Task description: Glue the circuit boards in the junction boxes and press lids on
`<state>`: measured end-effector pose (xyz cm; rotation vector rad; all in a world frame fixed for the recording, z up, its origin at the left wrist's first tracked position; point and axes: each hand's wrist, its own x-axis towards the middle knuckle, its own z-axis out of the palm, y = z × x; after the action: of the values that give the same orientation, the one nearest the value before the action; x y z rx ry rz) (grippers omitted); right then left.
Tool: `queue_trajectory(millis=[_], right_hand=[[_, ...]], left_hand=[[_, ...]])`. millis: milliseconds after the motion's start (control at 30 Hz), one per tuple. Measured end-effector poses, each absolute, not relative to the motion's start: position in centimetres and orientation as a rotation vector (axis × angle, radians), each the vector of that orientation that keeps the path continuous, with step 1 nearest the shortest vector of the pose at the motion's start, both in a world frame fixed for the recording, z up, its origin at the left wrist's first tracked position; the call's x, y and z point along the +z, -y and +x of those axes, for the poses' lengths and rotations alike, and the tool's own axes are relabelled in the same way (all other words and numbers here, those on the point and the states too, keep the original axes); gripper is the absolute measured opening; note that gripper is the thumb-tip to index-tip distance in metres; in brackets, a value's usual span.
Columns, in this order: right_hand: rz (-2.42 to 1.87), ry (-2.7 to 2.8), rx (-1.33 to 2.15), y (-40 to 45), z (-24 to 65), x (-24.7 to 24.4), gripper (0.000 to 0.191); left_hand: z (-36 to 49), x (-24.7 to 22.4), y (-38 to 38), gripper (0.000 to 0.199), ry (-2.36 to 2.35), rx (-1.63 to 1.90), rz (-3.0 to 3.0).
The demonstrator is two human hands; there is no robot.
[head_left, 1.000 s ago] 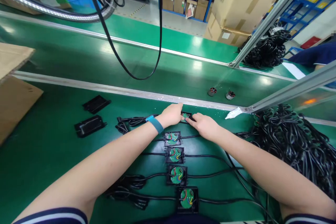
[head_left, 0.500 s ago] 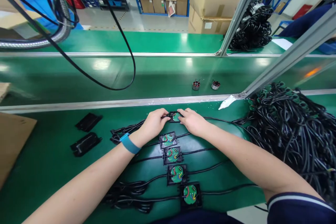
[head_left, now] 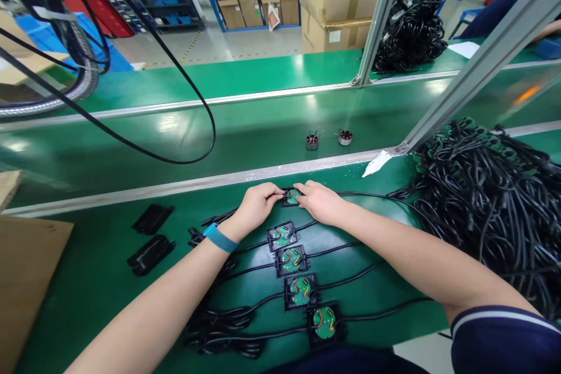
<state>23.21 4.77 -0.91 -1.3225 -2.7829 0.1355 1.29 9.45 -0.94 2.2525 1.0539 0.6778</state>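
Note:
At the far end of a row of open black plastic housings, both hands work on one housing [head_left: 286, 201] with a green circuit board [head_left: 293, 194] inside. My left hand [head_left: 259, 203], with a blue band at the wrist, pinches the cable end at the housing's left side; the fingertips partly hide it. My right hand [head_left: 319, 201] grips from the right, its fingers and thumb on the board and housing edge. Nearer to me lie several more open housings [head_left: 283, 236], each holding a green board with coloured wires. Black cables [head_left: 335, 250] run out of both their sides.
A big heap of black cables [head_left: 486, 204] fills the right side. Two black covers [head_left: 151, 254] lie at left near a cardboard sheet [head_left: 33, 280]. Two small motor-like coils [head_left: 311, 141] and a white tube [head_left: 377, 163] are beyond. A metal post [head_left: 464, 64] slants at right.
The camera view has turned slightly, shifting the scene. My left fingertips have closed into a tighter pinch at the housing's left side. My right hand stays on the same housing.

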Motion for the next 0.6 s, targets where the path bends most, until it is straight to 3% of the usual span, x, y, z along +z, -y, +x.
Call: queue_trajectory(millis=[600], right_hand=[[-1.291, 2.681, 0.273, -4.5, 23.0, -0.6, 0.031]], left_hand=[[0.7, -1.8, -8.0, 0.021, -1.145, 0.728, 2.245]])
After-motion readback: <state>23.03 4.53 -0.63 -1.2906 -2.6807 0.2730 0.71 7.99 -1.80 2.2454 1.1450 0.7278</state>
